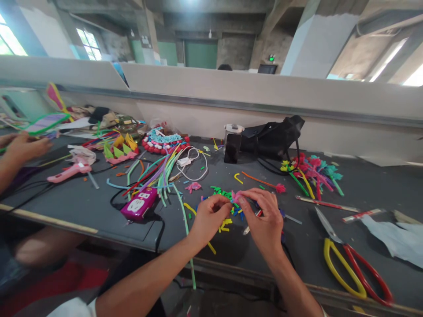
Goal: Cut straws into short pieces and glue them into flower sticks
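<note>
Over a pile of short cut pipe cleaner pieces (224, 192), mostly green, blue and yellow, both hands meet in front of me. Thumb and fingers of my right hand (266, 215) pinch a small fuzzy pink pipe cleaner flower (235, 196). Close against it, my left hand (210, 220) has its fingertips pressed together; what lies between them is hidden. A second pink pipe cleaner piece (193, 187) rests on the table to the left of the pile. Behind the hands lies an orange stem with a red flower head (280, 188).
Large scissors (343, 246) with yellow and red handles lie partly spread at right, near finished pipe cleaner flowers (313, 169). A phone (232, 149) leans before a black bag (274, 138). Leftward are a purple box (140, 204), a pink glue gun (69, 171) and another person's hands (28, 147).
</note>
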Demonstrator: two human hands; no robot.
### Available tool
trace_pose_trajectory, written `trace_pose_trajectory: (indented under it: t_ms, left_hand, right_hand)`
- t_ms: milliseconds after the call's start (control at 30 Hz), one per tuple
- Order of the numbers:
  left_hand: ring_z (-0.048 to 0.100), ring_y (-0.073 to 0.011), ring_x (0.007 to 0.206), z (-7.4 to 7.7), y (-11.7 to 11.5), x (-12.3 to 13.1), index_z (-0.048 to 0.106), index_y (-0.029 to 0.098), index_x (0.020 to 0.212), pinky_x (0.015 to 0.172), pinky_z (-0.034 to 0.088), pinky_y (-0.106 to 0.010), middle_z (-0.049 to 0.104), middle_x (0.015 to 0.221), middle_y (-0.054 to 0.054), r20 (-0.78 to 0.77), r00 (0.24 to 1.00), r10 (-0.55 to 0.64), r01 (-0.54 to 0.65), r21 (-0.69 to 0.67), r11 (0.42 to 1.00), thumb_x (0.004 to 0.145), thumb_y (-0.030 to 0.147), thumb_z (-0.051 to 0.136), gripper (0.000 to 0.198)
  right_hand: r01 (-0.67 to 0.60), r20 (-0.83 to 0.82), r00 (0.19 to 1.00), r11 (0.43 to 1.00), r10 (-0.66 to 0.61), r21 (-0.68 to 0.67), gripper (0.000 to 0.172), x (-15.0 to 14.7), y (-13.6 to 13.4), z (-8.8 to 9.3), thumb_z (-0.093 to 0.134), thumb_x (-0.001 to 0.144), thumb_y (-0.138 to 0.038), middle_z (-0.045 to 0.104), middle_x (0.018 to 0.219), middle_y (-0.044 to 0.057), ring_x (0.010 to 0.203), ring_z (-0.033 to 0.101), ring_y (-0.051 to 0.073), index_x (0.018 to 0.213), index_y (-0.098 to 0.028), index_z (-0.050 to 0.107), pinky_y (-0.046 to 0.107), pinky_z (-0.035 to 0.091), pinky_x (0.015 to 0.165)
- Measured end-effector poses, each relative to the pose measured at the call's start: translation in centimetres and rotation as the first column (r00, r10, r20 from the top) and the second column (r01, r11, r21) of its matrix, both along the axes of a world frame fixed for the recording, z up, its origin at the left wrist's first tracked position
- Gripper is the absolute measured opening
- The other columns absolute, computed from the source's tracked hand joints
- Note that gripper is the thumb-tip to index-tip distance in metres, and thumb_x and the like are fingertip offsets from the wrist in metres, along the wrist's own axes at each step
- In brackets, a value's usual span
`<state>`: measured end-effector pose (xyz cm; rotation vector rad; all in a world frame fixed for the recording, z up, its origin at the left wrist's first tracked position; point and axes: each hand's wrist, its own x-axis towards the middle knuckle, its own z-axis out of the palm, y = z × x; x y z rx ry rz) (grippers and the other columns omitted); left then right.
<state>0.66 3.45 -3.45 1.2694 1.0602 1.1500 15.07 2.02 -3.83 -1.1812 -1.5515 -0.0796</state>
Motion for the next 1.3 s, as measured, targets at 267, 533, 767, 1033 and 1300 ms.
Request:
trace_pose_trajectory:
  t_ms: [267,533,767,1033,1300]
  left_hand:
    - [0.032,-0.0033,0.039,0.5,0.4,-0.6,0.058,0.014,0.061,0.039,0.017,-0.019,0.050,0.051,0.003,0.264,0.957,-0.117,0.164,-0.162,0.973,0.076,0.030,0.063,0.023]
    - [0.042,-0.0037,0.043,1.0,1.5,-1.9,0.065,0.013,0.076,0.041,0.030,-0.018,0.053,0.062,0.003,0.493,0.866,-0.081,0.196,-0.186,0.963,0.076,0.028,0.069,0.016]
    - [0.048,-0.0045,0.046,0.9,1.6,-1.6,0.062,0.016,0.080,0.040,0.031,-0.017,0.060,0.069,0.001,0.540,0.837,-0.090,0.225,-0.189,0.956,0.074,0.026,0.074,0.017]
    - [0.037,0.0000,0.040,0.2,1.6,-1.6,0.060,0.014,0.078,0.039,0.022,-0.015,0.056,0.064,0.003,0.561,0.826,-0.048,0.201,-0.214,0.956,0.073,0.023,0.071,0.015]
    - [0.041,-0.0019,0.042,0.2,1.8,-1.8,0.059,0.014,0.078,0.039,0.024,-0.016,0.058,0.064,0.002,0.630,0.777,-0.020,0.216,-0.237,0.947,0.072,0.017,0.068,0.011]
  right_hand:
    - [0.180,0.075,0.982,0.981,-0.175,-0.069,0.018,4.1,-0.8,0.0,0.058,0.089,-0.033,0.067,0.093,0.006,0.085,0.062,0.020,0.099,-0.020,0.067,0.035,0.049,0.081]
    - [0.567,0.276,0.823,0.684,-0.497,-0.459,0.042,16.6,-3.8,-2.6,0.051,0.078,-0.051,0.070,0.085,0.008,0.078,0.065,0.027,0.099,-0.019,0.068,0.041,0.048,0.074]
    - [0.432,0.226,0.898,0.657,-0.378,-0.617,0.046,14.8,-5.0,-5.1,0.047,0.082,-0.057,0.072,0.090,0.008,0.078,0.068,0.023,0.097,-0.020,0.067,0.034,0.049,0.073]
    - [0.503,0.417,0.863,0.578,-0.286,-0.643,0.039,9.2,-2.1,-5.1,0.050,0.083,-0.053,0.074,0.086,0.011,0.078,0.070,0.028,0.088,-0.019,0.068,0.034,0.047,0.061]
    - [0.314,0.065,0.923,0.647,-0.378,-0.695,0.024,10.9,-0.8,-4.3,0.066,0.061,-0.046,0.069,0.057,0.007,0.059,0.068,0.028,0.061,-0.022,0.063,0.033,0.046,0.051]
